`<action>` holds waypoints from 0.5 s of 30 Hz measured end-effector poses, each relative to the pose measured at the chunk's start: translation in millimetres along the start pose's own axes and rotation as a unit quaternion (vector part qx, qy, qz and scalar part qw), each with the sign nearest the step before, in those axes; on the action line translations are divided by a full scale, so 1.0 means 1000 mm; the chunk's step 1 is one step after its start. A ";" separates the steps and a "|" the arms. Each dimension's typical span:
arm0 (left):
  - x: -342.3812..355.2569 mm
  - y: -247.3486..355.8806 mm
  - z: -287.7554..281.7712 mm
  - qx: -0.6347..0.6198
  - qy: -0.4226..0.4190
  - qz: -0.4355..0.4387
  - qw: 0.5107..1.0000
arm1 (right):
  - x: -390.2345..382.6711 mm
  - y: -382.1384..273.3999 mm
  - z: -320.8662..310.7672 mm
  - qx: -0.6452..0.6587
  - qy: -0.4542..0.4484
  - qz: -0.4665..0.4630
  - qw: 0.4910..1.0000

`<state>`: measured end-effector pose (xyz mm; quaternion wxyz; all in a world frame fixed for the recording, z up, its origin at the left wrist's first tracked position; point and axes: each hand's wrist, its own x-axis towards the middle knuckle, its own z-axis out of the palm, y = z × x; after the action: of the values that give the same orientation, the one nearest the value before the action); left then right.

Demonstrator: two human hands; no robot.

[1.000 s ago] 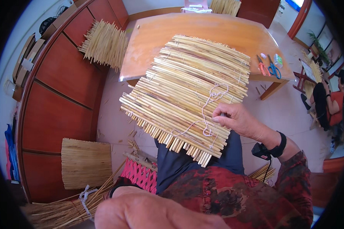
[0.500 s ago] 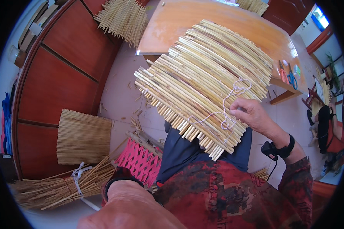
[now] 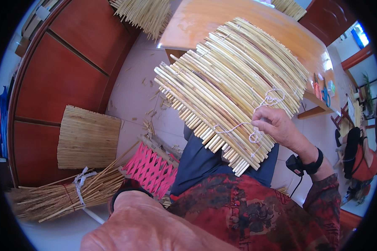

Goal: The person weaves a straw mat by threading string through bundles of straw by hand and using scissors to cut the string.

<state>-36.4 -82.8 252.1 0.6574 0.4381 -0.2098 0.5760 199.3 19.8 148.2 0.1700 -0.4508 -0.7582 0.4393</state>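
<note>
Across my lap and the table edge lies a mat of pale plant stalks, bound side by side with thin string; its near edge is stepped. My right hand rests over the mat's near right part, thumb and fingers pinched together. White string runs in loose loops on the stalks and meets the fingertips; it appears caught between them, and anything finer there is too small to make out. My left hand is large at the bottom, close to the camera, away from the mat. Its fingers are out of sight.
The wooden table holds red-handled scissors and blue-handled scissors. Another stalk mat leans on the red cabinet. A tied stalk bundle lies near a pink-webbed stool. Another person sits far right.
The view has shifted slightly, so most things sit a little differently in the picture. My right hand keeps its pinch at the same place on the mat.
</note>
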 end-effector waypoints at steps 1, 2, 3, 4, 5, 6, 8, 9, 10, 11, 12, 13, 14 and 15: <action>0.001 0.002 -0.005 0.022 0.009 -0.001 1.000 | 0.000 -0.004 0.000 -0.015 -0.001 -0.012 1.000; 0.000 0.004 -0.009 0.045 0.014 -0.007 0.999 | 0.000 -0.008 0.001 -0.016 -0.004 -0.012 1.000; 0.000 0.007 -0.014 0.089 0.029 -0.020 0.995 | 0.001 -0.012 0.003 -0.006 -0.010 -0.016 1.000; -0.002 0.008 -0.021 0.144 0.051 -0.040 0.987 | 0.002 -0.017 0.004 0.004 -0.015 -0.019 1.000; -0.004 0.001 -0.041 0.208 0.085 -0.076 0.971 | 0.001 -0.013 0.002 -0.002 -0.002 -0.006 1.000; -0.007 -0.008 -0.062 0.285 0.123 -0.124 0.943 | -0.001 -0.010 0.001 -0.003 0.010 -0.018 1.000; -0.016 -0.028 -0.100 0.399 0.212 -0.225 0.864 | 0.003 -0.020 0.001 -0.003 0.017 -0.067 0.998; -0.026 -0.036 -0.110 0.380 0.215 -0.264 0.860 | 0.005 -0.027 0.000 -0.005 0.019 -0.068 0.997; -0.035 -0.049 -0.111 0.324 0.272 -0.307 0.852 | 0.006 -0.034 -0.001 0.007 0.026 -0.087 0.996; -0.043 -0.058 -0.114 0.331 0.256 -0.359 0.834 | 0.008 -0.040 -0.003 0.018 0.033 -0.106 0.994; -0.040 -0.065 -0.109 0.291 0.242 -0.385 0.842 | 0.007 -0.044 -0.005 0.017 0.039 -0.101 0.994; -0.037 -0.070 -0.106 0.250 0.227 -0.411 0.847 | 0.006 -0.044 -0.009 0.014 0.046 -0.100 0.994; -0.035 -0.071 -0.105 0.250 0.220 -0.412 0.848 | 0.005 -0.043 -0.012 -0.002 0.048 -0.117 0.992; -0.032 -0.071 -0.109 0.303 0.220 -0.443 0.814 | 0.005 -0.042 -0.017 -0.019 0.051 -0.131 0.990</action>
<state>-2.4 -8.9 146.1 0.7042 0.5220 0.3426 0.3379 185.7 23.9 191.3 0.2562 -0.3726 -0.8094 0.3747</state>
